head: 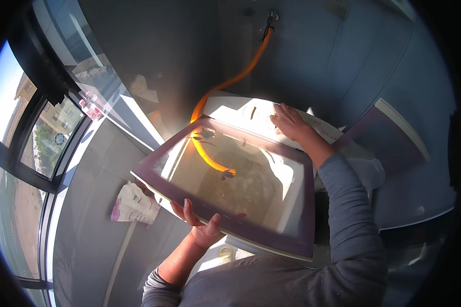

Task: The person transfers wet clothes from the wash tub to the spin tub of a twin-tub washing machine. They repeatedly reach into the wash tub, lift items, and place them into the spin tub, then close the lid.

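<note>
A washing machine with a transparent, purple-rimmed lid [253, 230] stands before me. My left hand [203, 228] holds the lid's front edge, with the fingers spread along it and the lid partly raised. Upon the white control panel [230, 105], my right hand [290, 122] has its fingers around a round knob [272, 122]; another round knob [250, 113] is to its left. An orange hose [249, 71] runs from a wall tap [271, 16] down behind the panel's left end. Through the lid I see its end over the tub [249, 188], which looks cloudy inside.
A white and pink plastic bag [134, 203] rests on the grey tiled floor at the left. Pink-capped bottles [90, 109] stand on the window sill. A second purple panel with a pale edge [403, 126] is raised at the right. Large windows line the left side.
</note>
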A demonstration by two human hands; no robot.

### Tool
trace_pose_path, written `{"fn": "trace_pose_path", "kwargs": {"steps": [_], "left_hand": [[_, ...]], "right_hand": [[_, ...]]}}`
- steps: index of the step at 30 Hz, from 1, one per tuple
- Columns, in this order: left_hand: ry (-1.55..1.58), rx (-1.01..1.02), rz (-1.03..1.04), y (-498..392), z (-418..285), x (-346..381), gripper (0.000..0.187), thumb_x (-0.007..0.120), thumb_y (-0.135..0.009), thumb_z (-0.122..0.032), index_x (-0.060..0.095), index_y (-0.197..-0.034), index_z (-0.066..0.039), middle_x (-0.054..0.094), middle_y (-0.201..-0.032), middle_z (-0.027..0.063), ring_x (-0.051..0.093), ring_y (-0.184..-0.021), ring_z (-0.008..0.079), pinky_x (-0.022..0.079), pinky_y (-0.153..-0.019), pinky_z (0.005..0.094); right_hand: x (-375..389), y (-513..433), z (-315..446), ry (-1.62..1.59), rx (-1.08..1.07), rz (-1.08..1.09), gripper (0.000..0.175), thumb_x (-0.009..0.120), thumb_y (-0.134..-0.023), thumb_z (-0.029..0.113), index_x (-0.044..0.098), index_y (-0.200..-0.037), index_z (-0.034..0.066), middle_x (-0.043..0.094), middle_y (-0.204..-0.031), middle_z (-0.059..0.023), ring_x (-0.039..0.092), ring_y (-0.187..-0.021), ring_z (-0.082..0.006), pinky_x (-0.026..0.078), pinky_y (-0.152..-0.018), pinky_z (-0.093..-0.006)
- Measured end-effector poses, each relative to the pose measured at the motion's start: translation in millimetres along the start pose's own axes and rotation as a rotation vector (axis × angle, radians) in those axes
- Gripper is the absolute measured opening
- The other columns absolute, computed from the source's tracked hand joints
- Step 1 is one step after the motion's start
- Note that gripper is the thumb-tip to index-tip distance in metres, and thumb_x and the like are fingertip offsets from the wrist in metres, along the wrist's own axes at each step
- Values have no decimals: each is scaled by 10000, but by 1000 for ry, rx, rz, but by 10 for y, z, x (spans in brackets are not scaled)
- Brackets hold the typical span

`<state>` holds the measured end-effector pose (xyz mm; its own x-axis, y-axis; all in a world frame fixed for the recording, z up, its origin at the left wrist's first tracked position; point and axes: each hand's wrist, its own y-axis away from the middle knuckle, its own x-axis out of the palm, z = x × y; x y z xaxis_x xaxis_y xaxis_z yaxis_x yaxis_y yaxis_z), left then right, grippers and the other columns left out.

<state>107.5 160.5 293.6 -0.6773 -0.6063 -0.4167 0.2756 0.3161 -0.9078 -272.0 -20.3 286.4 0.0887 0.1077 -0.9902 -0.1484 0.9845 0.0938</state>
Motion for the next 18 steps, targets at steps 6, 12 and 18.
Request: {"fn": "trace_pose_path", "kwargs": {"steps": [6,12,18], "left_hand": [[-18,-41,-38,-7,-94,23,997,783,-678,-572,212,-1449,-302,177,-1449,299,183,-1351,500,183,-1059,669],[52,-101,-71,80,-98,62,1039,853,-588,-532,261,-1425,-357,132,-1467,285,157,-1345,503,183,-1048,651],[101,-104,-58,45,-107,37,1034,867,-587,-495,273,-1422,-360,119,-1473,282,114,-1354,518,180,-1052,643]], "right_hand": [[390,-131,-347,-10,-89,-179,259,738,-705,226,566,-835,83,516,-1004,-85,463,-1035,-275,401,-930,-408],[368,-150,-321,189,-225,-266,224,722,-713,219,563,-803,90,547,-911,-64,482,-1007,-257,405,-909,-401],[405,-124,-185,355,-199,-399,109,624,-796,195,595,-788,90,594,-885,-70,517,-978,-248,419,-892,-395]]}}
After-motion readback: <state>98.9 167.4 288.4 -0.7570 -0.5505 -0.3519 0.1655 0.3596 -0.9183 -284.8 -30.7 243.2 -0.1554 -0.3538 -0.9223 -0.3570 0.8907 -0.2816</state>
